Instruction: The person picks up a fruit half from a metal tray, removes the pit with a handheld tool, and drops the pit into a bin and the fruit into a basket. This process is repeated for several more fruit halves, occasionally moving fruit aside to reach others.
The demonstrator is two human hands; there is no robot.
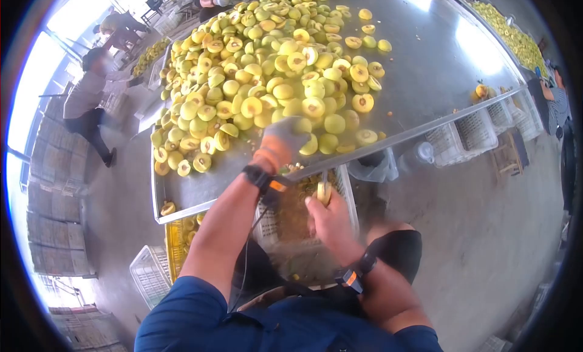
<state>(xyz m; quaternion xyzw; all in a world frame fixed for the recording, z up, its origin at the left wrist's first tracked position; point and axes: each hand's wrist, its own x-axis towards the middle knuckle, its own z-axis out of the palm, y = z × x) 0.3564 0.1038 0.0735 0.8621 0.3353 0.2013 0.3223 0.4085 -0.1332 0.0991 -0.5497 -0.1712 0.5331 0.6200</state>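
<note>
A large heap of halved yellow-green stone fruit (249, 78) covers the left and middle of the metal table (419, 78), some halves showing brown centres. My left hand (282, 142), in a grey and orange glove, reaches over the near edge to the front of the heap. Its fingers are blurred, so I cannot see whether they hold a fruit. Lower and to the right, my bare right hand (333, 221) is closed around a small tool (324, 193) with a pale yellow handle and a thin metal end pointing up. It is above a white crate (345, 194) holding brownish scraps.
A raised metal rim (419, 131) runs along the table's near side. Below stand a yellow crate (176, 246), a white basket (149, 276) and more white crates (470, 133). A clear plastic bag (379, 167) hangs by the edge. Another person (91, 91) stands left.
</note>
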